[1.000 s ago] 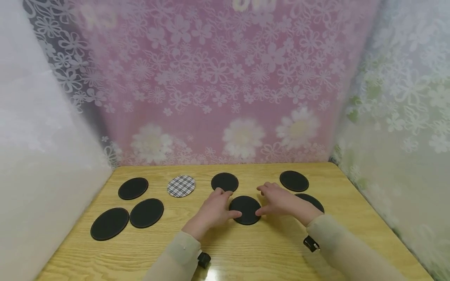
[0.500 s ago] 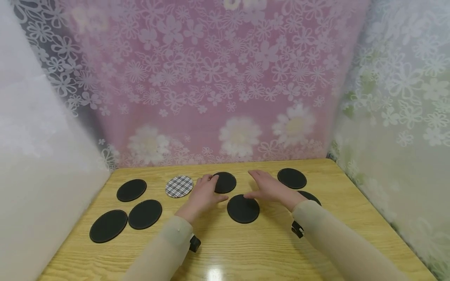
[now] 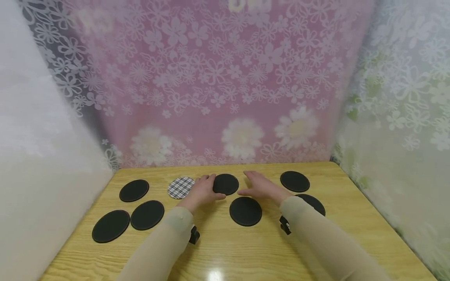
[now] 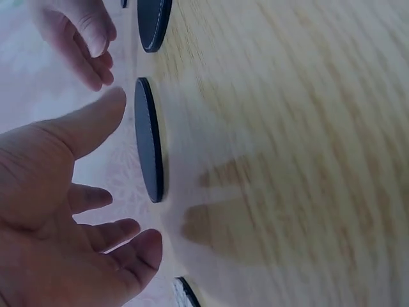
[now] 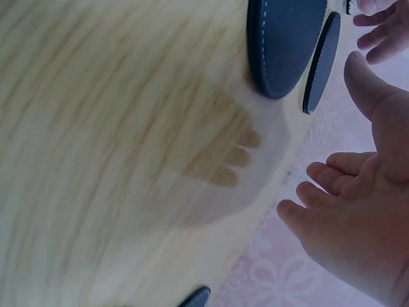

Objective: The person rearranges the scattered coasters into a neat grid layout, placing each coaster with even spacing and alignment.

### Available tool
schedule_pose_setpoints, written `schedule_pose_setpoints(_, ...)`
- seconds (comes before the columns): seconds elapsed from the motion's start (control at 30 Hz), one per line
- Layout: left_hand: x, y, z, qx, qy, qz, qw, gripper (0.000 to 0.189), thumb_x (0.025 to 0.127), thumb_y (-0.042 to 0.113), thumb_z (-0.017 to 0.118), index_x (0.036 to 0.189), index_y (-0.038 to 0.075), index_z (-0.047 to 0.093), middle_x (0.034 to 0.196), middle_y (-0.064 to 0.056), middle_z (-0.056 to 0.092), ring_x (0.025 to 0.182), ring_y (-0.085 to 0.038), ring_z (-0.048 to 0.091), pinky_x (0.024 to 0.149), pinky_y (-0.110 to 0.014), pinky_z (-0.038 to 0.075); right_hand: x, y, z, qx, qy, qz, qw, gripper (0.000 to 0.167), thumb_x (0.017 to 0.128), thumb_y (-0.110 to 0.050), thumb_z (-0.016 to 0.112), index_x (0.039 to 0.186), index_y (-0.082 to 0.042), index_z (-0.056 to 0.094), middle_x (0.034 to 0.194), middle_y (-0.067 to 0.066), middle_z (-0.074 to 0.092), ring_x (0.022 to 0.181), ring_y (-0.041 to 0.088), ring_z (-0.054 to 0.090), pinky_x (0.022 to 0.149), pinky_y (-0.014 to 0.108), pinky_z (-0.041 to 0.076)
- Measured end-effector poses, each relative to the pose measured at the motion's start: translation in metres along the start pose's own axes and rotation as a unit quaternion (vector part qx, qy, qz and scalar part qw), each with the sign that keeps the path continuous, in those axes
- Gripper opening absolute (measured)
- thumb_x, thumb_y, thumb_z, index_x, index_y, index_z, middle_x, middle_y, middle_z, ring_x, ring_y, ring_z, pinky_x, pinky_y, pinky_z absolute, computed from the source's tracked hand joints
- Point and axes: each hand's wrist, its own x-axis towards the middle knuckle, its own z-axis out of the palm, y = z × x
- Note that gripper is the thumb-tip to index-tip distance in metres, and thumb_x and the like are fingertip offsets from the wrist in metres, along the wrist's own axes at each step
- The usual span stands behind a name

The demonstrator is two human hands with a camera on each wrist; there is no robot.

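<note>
A round black coaster (image 3: 225, 184) with a stitched rim lies flat near the table's far edge, between my two hands. My left hand (image 3: 201, 192) hovers at its left, fingers apart and thumb out, next to a black-and-white checked coaster (image 3: 178, 187) that it partly covers. On the right, my right hand (image 3: 263, 186) hangs with its thumb apart from the loosely bent fingers. Closer to me lies another black coaster (image 3: 245, 211). Both hands hold nothing; in the left wrist view a gap shows between my left hand (image 4: 70, 211) and the black coaster (image 4: 148, 139).
Several more black coasters lie flat on the wooden table (image 3: 225, 249): a group at the left, including one coaster (image 3: 110, 226), and a pair at the right, including another coaster (image 3: 295, 181). Floral curtains (image 3: 218, 89) hang behind and on both sides.
Both hands have left the sides of the nearer black coaster and moved back to the farther one. The right hand has shifted left. The coasters appear to stay in place.
</note>
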Motion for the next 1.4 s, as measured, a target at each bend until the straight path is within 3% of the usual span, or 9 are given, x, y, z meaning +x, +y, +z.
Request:
schedule_pose_setpoints(0.33,0.011,-0.009,0.006,0.002,-0.020,-0.020,0.9996,0.101,0.096,0.050,0.086,0.170,0.001,0.037,0.167,-0.028,0.043,0.154,-0.050,0.038,0.121,-0.062,0.040,0.022,-0.003,0.011,0.029,-0.016,0.002,0.9995,0.098,0.105,-0.046,0.078,0.172,0.004,0.027,0.175,0.030,0.028,0.163,0.048,0.027,0.129,0.063,0.026)
schedule_pose_setpoints(0.5,0.014,-0.013,0.007,0.006,-0.019,-0.024,0.9995,0.098,0.096,0.051,0.086,0.166,-0.003,0.043,0.165,-0.029,0.044,0.152,-0.049,0.039,0.120,-0.061,0.042,0.054,0.026,0.029,0.017,-0.011,-0.018,0.9996,0.112,0.096,-0.064,0.081,0.172,0.001,0.031,0.175,0.028,0.031,0.162,0.047,0.029,0.127,0.065,0.029)
schedule_pose_setpoints(0.57,0.016,-0.014,0.008,0.013,-0.015,-0.027,0.9994,0.095,0.095,0.051,0.087,0.162,-0.005,0.048,0.162,-0.029,0.046,0.148,-0.048,0.043,0.118,-0.059,0.044,0.071,0.042,0.040,0.007,-0.007,-0.028,0.9995,0.114,0.094,-0.067,0.081,0.172,-0.001,0.032,0.175,0.026,0.032,0.161,0.046,0.032,0.126,0.064,0.032)
schedule_pose_setpoints(0.67,0.017,-0.014,0.010,0.024,-0.012,-0.030,0.9992,0.091,0.095,0.051,0.088,0.156,-0.007,0.055,0.158,-0.029,0.047,0.142,-0.046,0.045,0.115,-0.058,0.046,0.082,0.048,0.047,-0.005,-0.013,-0.028,0.9995,0.114,0.092,-0.066,0.083,0.172,-0.002,0.033,0.175,0.024,0.034,0.160,0.044,0.034,0.125,0.063,0.033)
schedule_pose_setpoints(0.73,0.018,-0.014,0.010,0.029,-0.012,-0.029,0.9991,0.089,0.095,0.051,0.087,0.154,-0.008,0.056,0.157,-0.030,0.047,0.140,-0.047,0.046,0.115,-0.057,0.046,0.080,0.042,0.044,-0.016,-0.020,-0.024,0.9994,0.111,0.094,-0.065,0.082,0.171,-0.001,0.035,0.173,0.026,0.035,0.158,0.046,0.036,0.124,0.064,0.035)
schedule_pose_setpoints(1.0,0.020,-0.012,0.012,0.022,-0.011,-0.039,0.9989,0.086,0.096,0.049,0.086,0.154,-0.006,0.056,0.158,-0.029,0.047,0.139,-0.047,0.045,0.114,-0.058,0.046,0.040,-0.010,0.017,-0.033,-0.017,0.010,0.9993,0.089,0.098,-0.046,0.085,0.162,0.005,0.050,0.166,0.030,0.041,0.153,0.050,0.039,0.122,0.062,0.038)
schedule_pose_setpoints(1.23,0.019,-0.009,0.012,0.010,-0.004,-0.049,0.9987,0.084,0.095,0.047,0.088,0.153,-0.006,0.057,0.155,-0.029,0.049,0.136,-0.046,0.046,0.113,-0.058,0.046,0.040,-0.018,0.015,-0.055,-0.010,0.020,0.9982,0.074,0.098,-0.037,0.085,0.153,0.005,0.059,0.158,0.028,0.049,0.143,0.047,0.046,0.119,0.058,0.043)
schedule_pose_setpoints(1.4,0.019,-0.009,0.015,-0.013,0.014,-0.052,0.9984,0.078,0.092,0.042,0.091,0.145,-0.007,0.061,0.144,-0.028,0.055,0.126,-0.044,0.049,0.109,-0.057,0.048,0.042,-0.024,0.014,-0.029,-0.010,0.042,0.9987,0.071,0.093,-0.031,0.089,0.148,0.006,0.062,0.146,0.026,0.055,0.133,0.044,0.051,0.114,0.056,0.047)
